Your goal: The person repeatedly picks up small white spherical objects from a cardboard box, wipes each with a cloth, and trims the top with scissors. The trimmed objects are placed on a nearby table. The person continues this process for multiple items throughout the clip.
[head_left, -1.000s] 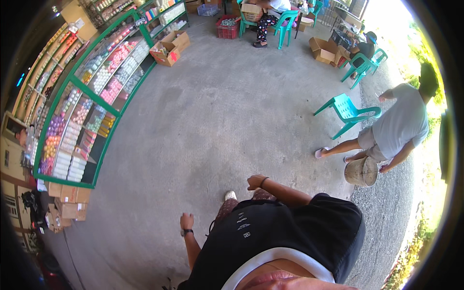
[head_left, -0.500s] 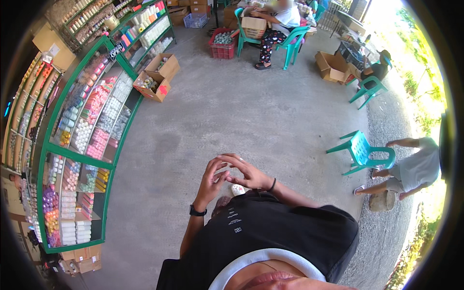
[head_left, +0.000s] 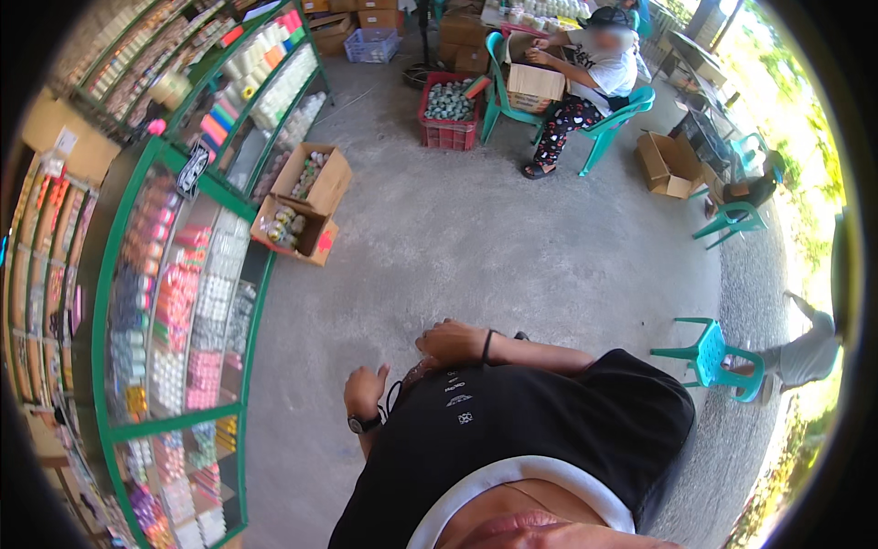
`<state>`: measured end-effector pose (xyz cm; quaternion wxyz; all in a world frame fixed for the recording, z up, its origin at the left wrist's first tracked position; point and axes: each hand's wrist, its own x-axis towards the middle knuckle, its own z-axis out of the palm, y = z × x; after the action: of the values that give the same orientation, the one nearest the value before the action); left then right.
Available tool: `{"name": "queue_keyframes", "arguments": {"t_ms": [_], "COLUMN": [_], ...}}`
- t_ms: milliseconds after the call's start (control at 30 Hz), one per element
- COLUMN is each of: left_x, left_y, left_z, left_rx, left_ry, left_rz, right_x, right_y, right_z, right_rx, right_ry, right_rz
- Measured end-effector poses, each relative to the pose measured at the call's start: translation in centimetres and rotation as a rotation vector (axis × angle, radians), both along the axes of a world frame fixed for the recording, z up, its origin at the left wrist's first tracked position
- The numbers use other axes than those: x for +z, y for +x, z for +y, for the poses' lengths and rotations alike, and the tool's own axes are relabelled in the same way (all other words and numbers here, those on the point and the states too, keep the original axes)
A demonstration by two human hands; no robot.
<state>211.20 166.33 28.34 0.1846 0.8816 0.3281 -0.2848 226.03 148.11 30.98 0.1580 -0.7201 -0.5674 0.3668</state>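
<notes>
Fingers of both hands are being kept loosely curled with nothing gripped between them; whether those of the right hand [head_left: 455,341] are fully closed cannot be told, since it is being seen from the back. That hand, with a dark band at its wrist, is being rested against the front of the black shirt [head_left: 540,439], just above small white markings. The left hand [head_left: 365,391], thumb raised and a black wristwatch [head_left: 363,423] being worn below it, is being held just beside the shirt's left edge, over bare concrete floor [head_left: 476,247].

To the left, a long green-framed glass display case [head_left: 174,302] is being filled by rows of small colourful containers. Two open cardboard boxes [head_left: 302,206] of small jars are being stood on the floor beside it. Farther off, a red crate [head_left: 449,112] of grey jars is being kept near a seated person [head_left: 585,78] on a teal plastic chair [head_left: 615,117], a cardboard box on the lap. At right, an empty teal chair [head_left: 709,352] is being stood beside another person's leg.
</notes>
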Motion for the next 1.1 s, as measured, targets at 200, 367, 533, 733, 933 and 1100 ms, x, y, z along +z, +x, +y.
{"name": "queue_keyframes", "arguments": {"t_ms": [200, 367, 533, 733, 933, 1100], "left_x": [10.1, 3.6, 3.4, 4.0, 4.5, 11.8], "left_y": [32.1, 52.0, 64.7, 75.5, 104.9, 133.3], "left_z": [10.6, 21.1, 32.4, 44.5, 57.6, 64.0], "left_rx": [-0.511, -0.705, -0.233, 0.161, 0.064, -0.520], "left_ry": [-0.361, -0.454, -0.328, -0.364, -0.589, -0.569], "left_rz": [-1.140, -0.965, -0.987, -1.069, -1.344, -1.112], "right_x": [3.1, -3.8, 1.5, 1.1, 3.4, 6.3], "right_y": [24.3, 44.5, 63.9, 80.3, 102.8, 123.3], "right_z": [5.3, 17.9, 34.6, 51.6, 64.0, 65.0], "right_rx": [-0.455, -0.485, -0.027, 0.504, -0.040, -0.657], "right_ry": [0.237, 0.526, 0.498, 0.625, 0.555, 0.641], "right_rz": [0.441, 0.533, 0.153, 0.210, 0.466, 0.689]}}
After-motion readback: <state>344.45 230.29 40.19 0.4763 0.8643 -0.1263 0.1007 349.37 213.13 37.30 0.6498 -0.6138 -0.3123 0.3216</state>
